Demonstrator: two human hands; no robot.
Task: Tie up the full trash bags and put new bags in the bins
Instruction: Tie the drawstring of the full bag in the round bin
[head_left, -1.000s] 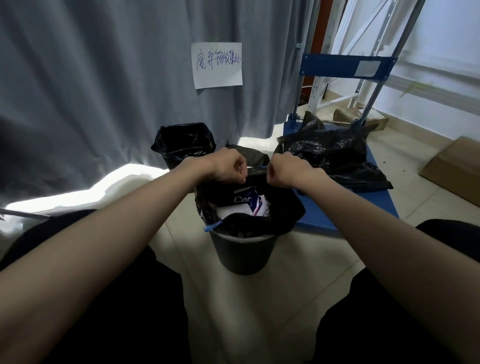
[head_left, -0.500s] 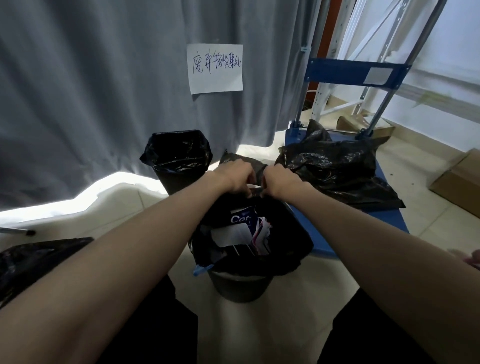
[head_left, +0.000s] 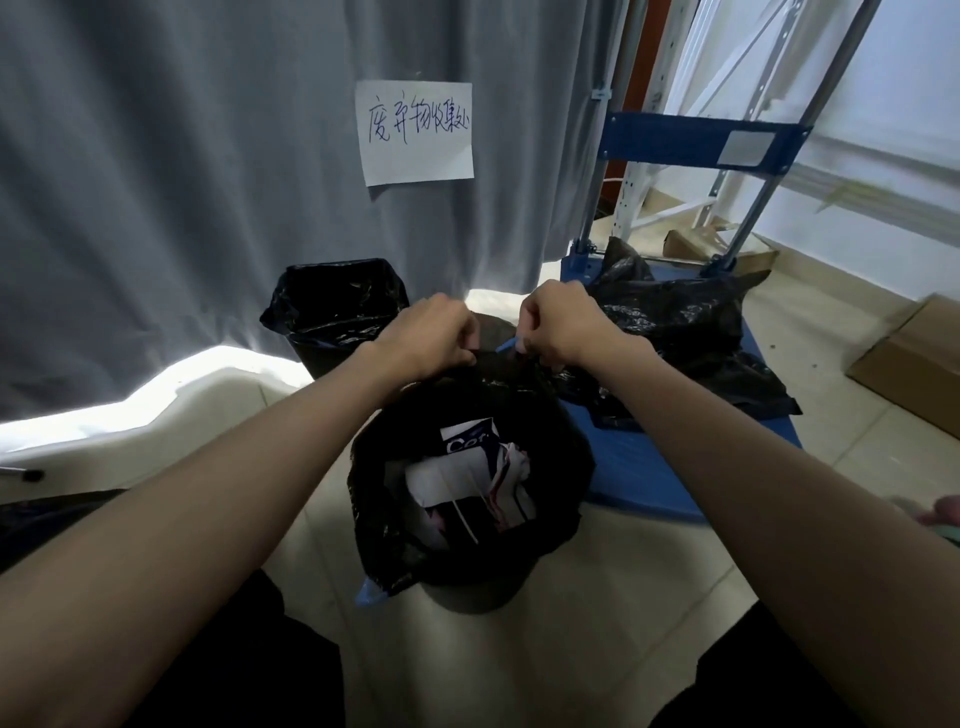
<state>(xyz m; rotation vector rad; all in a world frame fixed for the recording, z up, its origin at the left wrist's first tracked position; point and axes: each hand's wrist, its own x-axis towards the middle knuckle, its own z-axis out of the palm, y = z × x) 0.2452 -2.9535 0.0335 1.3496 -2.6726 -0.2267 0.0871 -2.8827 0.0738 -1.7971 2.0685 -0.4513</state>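
Both the left hand (head_left: 434, 335) and right hand (head_left: 558, 327) pinch the far rim of the full black trash bag (head_left: 467, 467) — still open, untied, sitting in the near bin (head_left: 475, 597); relining is left.

Handwritten Chinese characters, roughly "废弃物收集处", on a white paper sign (head_left: 415, 132) pinned to grey curtain (head_left: 182, 182), above the gripped bag rim. Below the grip, "Cot" on blue-and-white packaging (head_left: 469, 442) inside.
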